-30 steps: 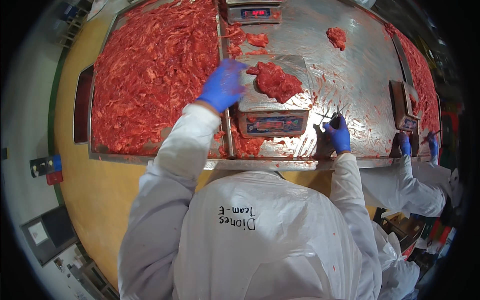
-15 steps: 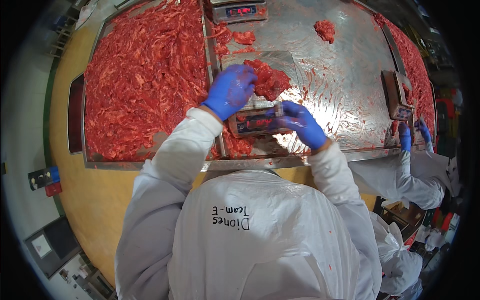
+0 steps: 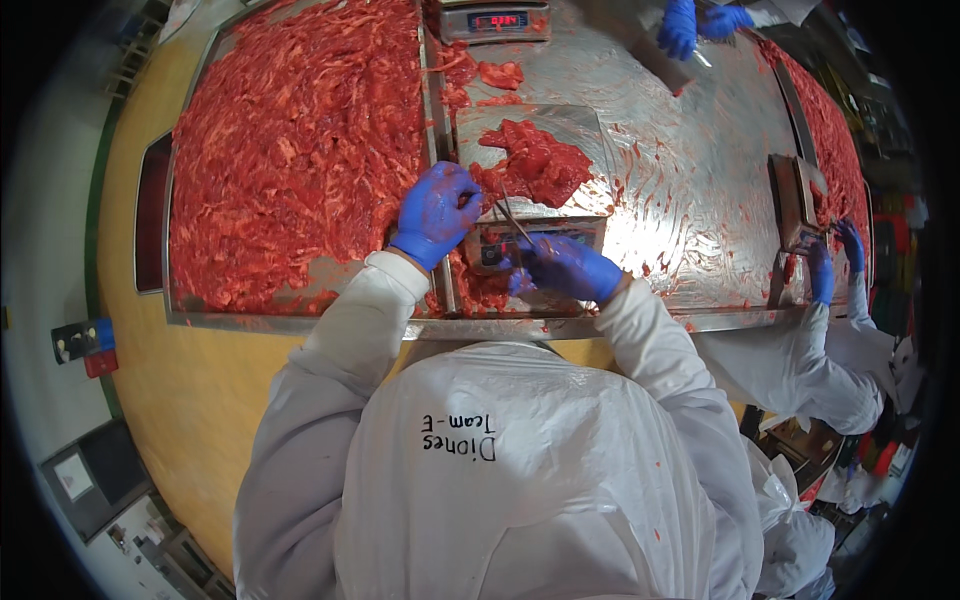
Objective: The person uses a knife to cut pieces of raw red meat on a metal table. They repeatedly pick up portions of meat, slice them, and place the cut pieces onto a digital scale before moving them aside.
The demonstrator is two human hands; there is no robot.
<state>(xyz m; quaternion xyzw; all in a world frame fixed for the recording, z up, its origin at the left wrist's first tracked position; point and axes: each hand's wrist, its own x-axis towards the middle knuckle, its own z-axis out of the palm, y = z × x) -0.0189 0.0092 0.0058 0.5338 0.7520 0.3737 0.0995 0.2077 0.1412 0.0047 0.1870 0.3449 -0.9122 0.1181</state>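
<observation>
Right grip (image 3: 572, 268) is wrapped around some scissors (image 3: 513, 222), blades angled far and left over the scale's near part, while the left grip (image 3: 432, 215) looks pinched on a small meat strip (image 3: 484, 184) right by the tips. Main meat piece (image 3: 545, 165) is sitting on the scale (image 3: 582, 122), far side of both hands. Containers: big metal tray (image 3: 230, 320) on the left is loaded with red trimmings (image 3: 300, 150), spread nearly wall to wall, just a little bare metal at its near end. Another lot of red meat (image 3: 835, 140) lies behind a divider (image 3: 795, 105) on the right. Loose scraps (image 3: 500, 75) sit on the surface (image 3: 690, 170) between the left tray and far scale (image 3: 495, 22).
</observation>
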